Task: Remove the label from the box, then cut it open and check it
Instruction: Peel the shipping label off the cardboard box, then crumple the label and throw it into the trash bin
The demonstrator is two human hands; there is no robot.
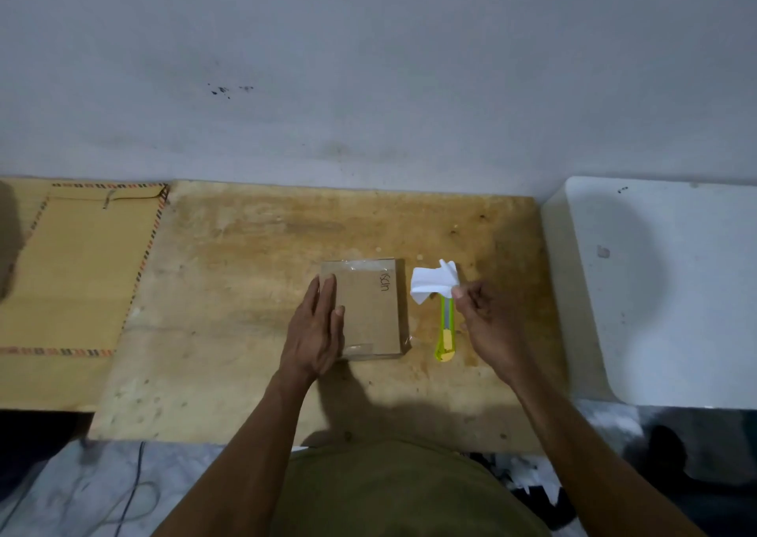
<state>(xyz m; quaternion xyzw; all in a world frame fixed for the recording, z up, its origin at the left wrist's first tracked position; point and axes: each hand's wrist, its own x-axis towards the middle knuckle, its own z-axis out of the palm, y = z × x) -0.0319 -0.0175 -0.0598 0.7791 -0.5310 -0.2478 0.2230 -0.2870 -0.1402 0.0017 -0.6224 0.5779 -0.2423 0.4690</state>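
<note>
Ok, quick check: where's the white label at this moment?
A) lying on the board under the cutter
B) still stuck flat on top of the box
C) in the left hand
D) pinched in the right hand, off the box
D: the crumpled white label is pinched at the fingertips of the right hand, above the green cutter, while the left hand lies flat on the box.

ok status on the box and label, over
Left hand flat on box. Right hand pinching peeled label. Cutter beside box, untouched. Nothing in the way.
</note>
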